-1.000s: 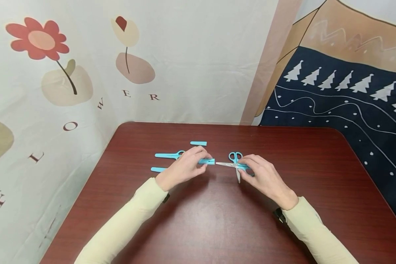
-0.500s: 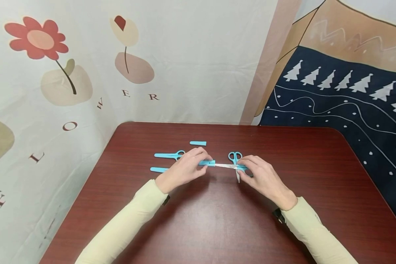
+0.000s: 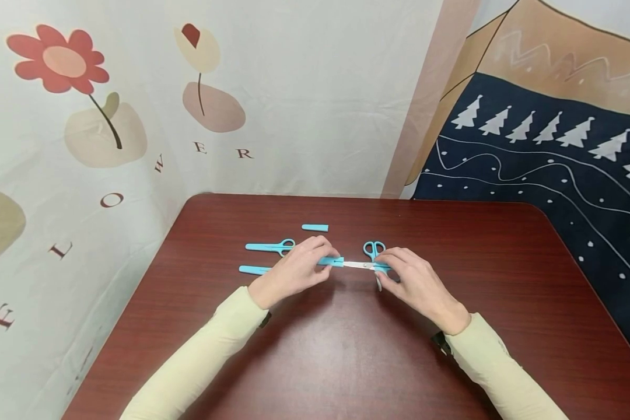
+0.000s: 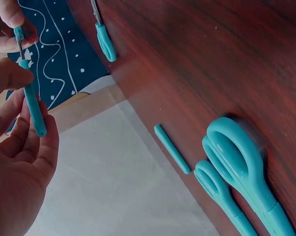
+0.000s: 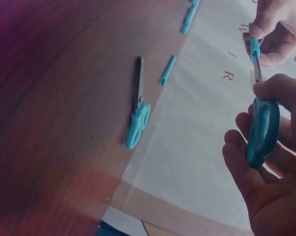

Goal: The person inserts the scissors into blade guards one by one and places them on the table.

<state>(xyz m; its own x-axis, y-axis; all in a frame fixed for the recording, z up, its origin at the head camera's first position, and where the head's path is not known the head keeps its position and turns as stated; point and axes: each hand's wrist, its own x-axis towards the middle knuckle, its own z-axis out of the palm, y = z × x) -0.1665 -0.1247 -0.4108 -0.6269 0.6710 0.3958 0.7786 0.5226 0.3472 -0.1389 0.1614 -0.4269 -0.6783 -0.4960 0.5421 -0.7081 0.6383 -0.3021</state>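
In the head view my left hand [image 3: 293, 269] pinches a light blue scissors cover [image 3: 338, 262] between thumb and fingers. My right hand [image 3: 420, 284] holds a pair of blue-handled scissors [image 3: 358, 265] by the handles, closed blades pointing left. The blade tips sit inside the cover's mouth, while bare metal shows between cover and handles. In the right wrist view, thumb and fingers grip the scissors' handles [image 5: 263, 129]. Behind and below them, a second pair of scissors [image 5: 137, 120] lies uncovered on the table.
Two covered pairs of scissors lie at the left: one farther back [image 3: 265, 247], one nearer [image 3: 253, 270] and partly behind my left hand. A loose blue cover [image 3: 315, 228] lies toward the back of the brown table [image 3: 336, 373]. Printed cloth [image 3: 315, 105] hangs behind.
The scissors in my right hand have moved slightly left, and their blade tips have gone from just outside the cover's mouth to inside it. My left hand stays nearly still.
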